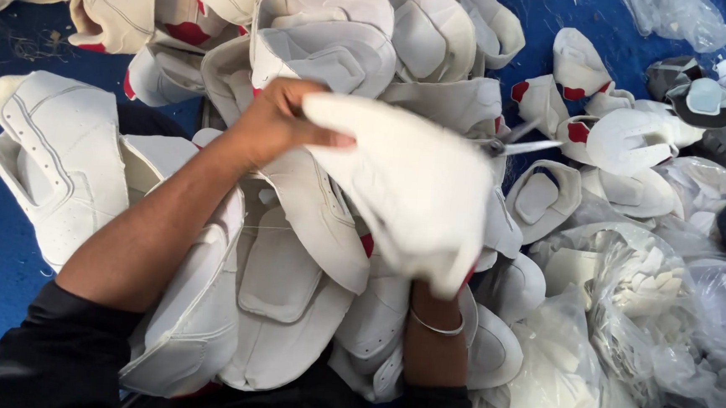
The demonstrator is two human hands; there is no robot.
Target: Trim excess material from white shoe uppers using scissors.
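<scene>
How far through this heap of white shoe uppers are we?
Done: cannot tell; no separate finished stack shows. In hand: the left hand grips one white upper, with scissors at its far edge; the right hand is hidden behind it. Left: a big pile of uppers on the blue surface.

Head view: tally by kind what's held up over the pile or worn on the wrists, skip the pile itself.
white shoe upper, gripped by the left hand: 1
scissors, blades poking out behind it: 1
silver bangle on the right wrist: 1
Total: 3
</scene>
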